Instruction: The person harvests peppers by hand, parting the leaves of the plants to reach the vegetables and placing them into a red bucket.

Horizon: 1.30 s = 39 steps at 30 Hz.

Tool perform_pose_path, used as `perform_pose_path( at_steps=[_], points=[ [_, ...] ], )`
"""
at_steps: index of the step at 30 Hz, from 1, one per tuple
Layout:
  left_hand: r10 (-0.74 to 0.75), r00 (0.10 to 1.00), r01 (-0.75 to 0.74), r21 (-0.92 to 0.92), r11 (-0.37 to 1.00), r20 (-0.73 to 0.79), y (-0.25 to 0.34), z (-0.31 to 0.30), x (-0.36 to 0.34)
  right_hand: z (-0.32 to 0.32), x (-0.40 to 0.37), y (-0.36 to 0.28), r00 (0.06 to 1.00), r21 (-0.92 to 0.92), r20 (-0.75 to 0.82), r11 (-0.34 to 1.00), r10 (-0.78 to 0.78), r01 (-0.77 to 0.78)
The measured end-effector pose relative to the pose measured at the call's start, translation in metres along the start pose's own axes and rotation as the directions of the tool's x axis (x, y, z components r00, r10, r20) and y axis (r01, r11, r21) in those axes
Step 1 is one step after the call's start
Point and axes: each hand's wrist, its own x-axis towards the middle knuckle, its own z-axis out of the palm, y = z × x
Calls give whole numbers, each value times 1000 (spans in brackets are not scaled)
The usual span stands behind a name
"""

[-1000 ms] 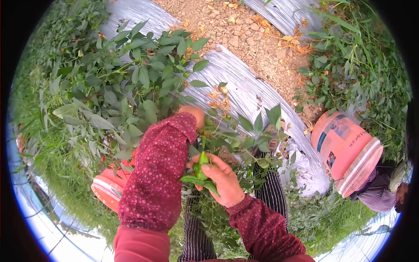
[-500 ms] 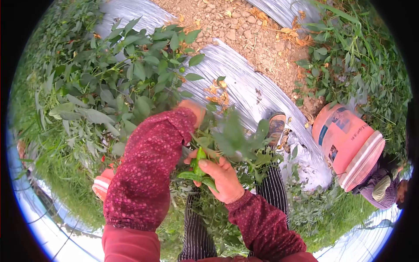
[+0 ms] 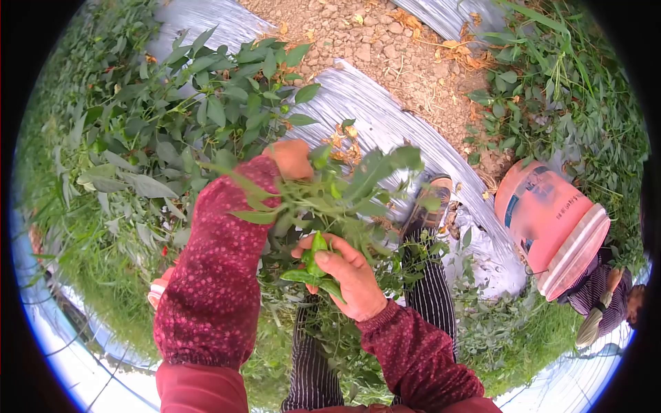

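Observation:
My right hand (image 3: 350, 277) is closed around a few green chili peppers (image 3: 315, 265); one stands upright and others poke out sideways below it. Farther forward, my left hand (image 3: 289, 160) makes a fist on a leafy branch of a pepper plant (image 3: 329, 196). The grip itself is partly hidden, but stems and leaves fan out rightward from the fist, some smeared by motion. A small green pepper (image 3: 336, 191) shows among those leaves.
A pink-red bucket (image 3: 547, 224) lies tilted at the right, with a striped cloth-like item (image 3: 597, 303) beside it. Dense pepper plants (image 3: 206, 103) grow on the left. Silver plastic mulch (image 3: 385, 124) and stony soil (image 3: 365, 41) run ahead. My shoe (image 3: 434, 199) rests on the mulch.
My left hand has moved slightly up and left, and the branch has swung up with it. The right hand still holds the green chili peppers in nearly the same spot.

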Motion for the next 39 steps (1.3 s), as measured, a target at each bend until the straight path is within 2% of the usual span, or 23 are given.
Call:
perform_pose_path(
  at_steps=[1,4,5,8,9,11,13,15,16,18,20,21,22,23,24,26,29,31,32,33,35,37,39],
  points=[
    [-1,1000,1,2,1000,-1,-6,-2,-4,0,0,-1,1000,1,2,1000,-1,1],
    [-309,948,193,-639,745,-73,7,-23,-36,0,-1,-1,1000,-1,-3,1000,-5,5],
    [-312,947,194,-636,747,-76,6,-18,-42,0,-1,-2,1000,2,-1,1000,-11,11],
    [-159,938,-177,-821,542,-307,-16,18,-27,-3,-1,-4,1000,-8,11,1000,-11,11],
    [-158,939,-177,-821,543,-307,-15,18,-29,-3,-1,-3,1000,-19,20,1000,-2,3],
    [-233,914,-227,-896,383,-331,-11,24,-38,-4,-1,-4,1000,-17,20,1000,-5,5],
    [-229,904,-263,-893,365,-360,-10,26,-49,-3,0,-5,1000,-19,23,1000,-10,10],
    [-122,899,-229,-689,688,-421,-2,13,-66,-3,-1,-6,1000,-6,29,1000,-5,5],
    [-214,890,-102,-632,768,-404,9,5,-77,-1,-1,-6,1000,-10,24,1000,-14,14],
    [-310,747,38,-429,903,-588,29,4,-90,1,-1,-9,1000,-63,16,998,11,-10],
    [-346,732,-113,-605,788,-587,4,37,-73,-3,4,-4,999,-112,48,994,24,-19],
    [-247,712,-105,-447,888,-658,11,38,-83,4,1,-5,997,-58,-67,998,26,-30],
    [-214,675,-180,-439,880,-706,24,27,-95,9,2,-6,983,-37,-174,997,65,-72],
    [-254,646,-307,-549,777,-720,23,38,-91,-5,11,2,999,-16,16,999,35,-34],
    [-152,643,-354,-468,810,-750,31,32,-106,-8,14,3,999,-26,45,1000,-16,17],
    [-57,621,-398,-377,837,-782,32,37,-130,-2,8,-10,1000,-22,3,999,-23,24],
    [-136,669,-411,-516,751,-730,32,47,-141,-8,13,-6,999,25,-31,999,-38,39],
    [-303,677,-537,-732,420,-671,37,49,-152,-12,17,0,999,66,-22,997,-48,50],
    [-320,661,-568,-731,378,-679,37,50,-154,-12,16,-5,998,110,-20,992,-65,67],
    [-323,656,-569,-728,382,-682,40,52,-158,-11,14,-11,997,155,-15,985,-79,80],
    [-222,555,-511,-539,669,-802,41,57,-165,-14,12,-17,995,181,-59,979,-85,95],
    [-186,600,-459,-526,716,-778,36,64,-174,-19,13,-13,993,190,-52,975,-107,115],
    [-151,496,-527,-435,730,-855,39,70,-173,-18,12,-11,993,194,-43,974,-114,120]
  ],
)
